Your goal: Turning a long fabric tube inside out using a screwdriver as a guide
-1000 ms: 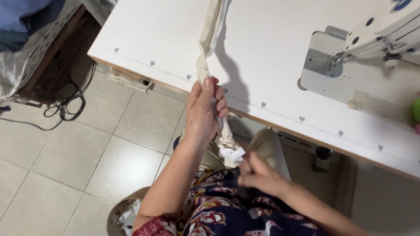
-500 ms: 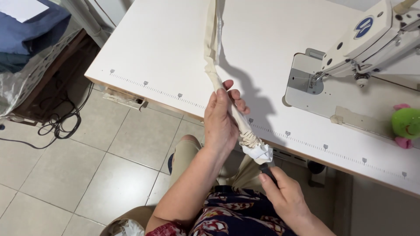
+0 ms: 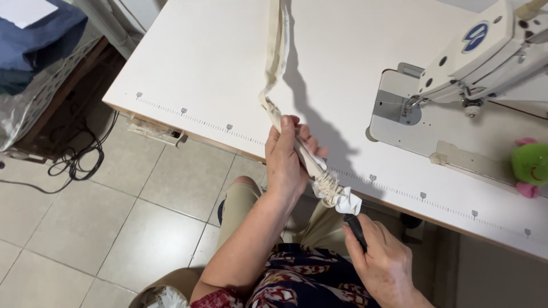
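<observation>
My left hand (image 3: pixel 285 157) is closed around a long cream fabric strip (image 3: pixel 278 51) that runs up across the white sewing table (image 3: pixel 200 68). Below my fingers the strip bunches into gathers and ends in a white ruffled tip (image 3: pixel 342 198). My right hand (image 3: pixel 385 262) grips a thin black tool (image 3: pixel 355 226) whose upper end goes into that ruffled tip. Both hands are at the table's front edge, above my lap.
A white sewing machine (image 3: pixel 485 51) stands at the right on the table, with a green and pink pincushion (image 3: pixel 530 165) beside it. A ruler scale runs along the table edge. At the left are a blue cloth pile (image 3: pixel 34 40) and black cables (image 3: pixel 77 162) on the tiled floor.
My left hand has slid up along the strip, leaving more gathered fabric below it. My right hand has shifted right and lower with the tool. The view has moved right.
</observation>
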